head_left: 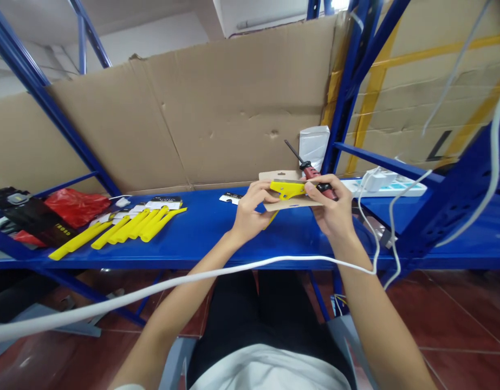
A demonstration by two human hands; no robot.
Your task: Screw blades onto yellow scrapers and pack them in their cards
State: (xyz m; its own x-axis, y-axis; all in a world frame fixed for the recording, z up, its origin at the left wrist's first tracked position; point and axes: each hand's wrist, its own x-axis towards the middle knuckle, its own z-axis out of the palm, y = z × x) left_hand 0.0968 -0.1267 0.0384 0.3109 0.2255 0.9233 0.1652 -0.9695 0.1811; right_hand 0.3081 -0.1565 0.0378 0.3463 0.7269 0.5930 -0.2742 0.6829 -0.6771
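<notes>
— Item: yellow tool (pixel 288 188) on cardboard backing (pixel 292 203), above blue shelf (pixel 217 233); step?
— Mounting it. Left hand (pixel 250 212) grips tool and card; right hand (pixel 333 208) clutches red screwdriver (pixel 310 170). Next needs tip alignment.

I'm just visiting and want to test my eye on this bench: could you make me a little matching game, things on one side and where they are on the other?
Things:
1. yellow tool on a card
2. row of yellow tools
3. white power strip
4. red bag

Places:
A. far left of the blue shelf, beside black packets
B. held between left hand and right hand
C. right end of the shelf, behind the hands
D. lying side by side, left of the hands

Pairs: 1-B, 2-D, 3-C, 4-A
</notes>
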